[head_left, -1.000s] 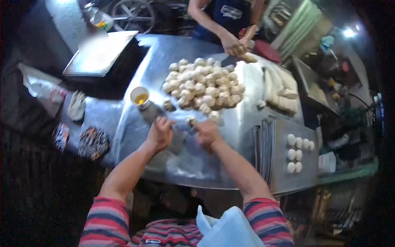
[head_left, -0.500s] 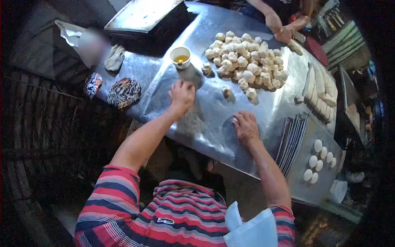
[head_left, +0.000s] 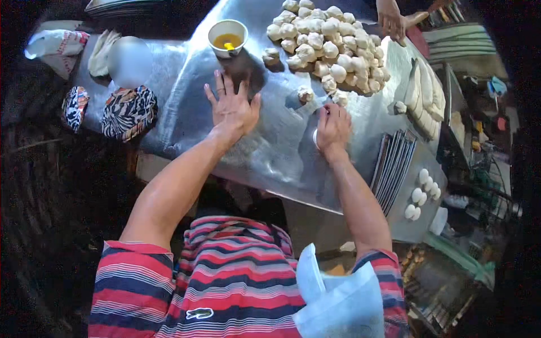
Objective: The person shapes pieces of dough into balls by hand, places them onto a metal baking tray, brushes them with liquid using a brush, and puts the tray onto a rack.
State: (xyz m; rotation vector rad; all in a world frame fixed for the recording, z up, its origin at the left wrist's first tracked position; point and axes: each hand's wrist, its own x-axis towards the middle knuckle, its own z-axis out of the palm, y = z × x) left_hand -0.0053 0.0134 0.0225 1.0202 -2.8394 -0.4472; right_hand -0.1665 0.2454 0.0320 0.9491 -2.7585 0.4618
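Observation:
My left hand is open, fingers spread, low over or on the metal table just below a white bowl of yellow liquid with a yellow object in it. My right hand is curled over a smooth white dough ball, whose edge shows beside the thumb; the palm hides the rest. Close above its fingertips lies a loose dough lump, with another dough lump to the left. Beyond them spreads a large pile of dough lumps.
A stack of trays stands at the right edge, several white rounds on top. Long dough strips lie behind it. Another person's hand is beside the pile. Patterned cloth bundles sit at the left.
My view has shifted. My right hand has moved up toward the loose lumps, and a white dough ball now shows under it. My left hand has spread its fingers. The other person's hands have separated.

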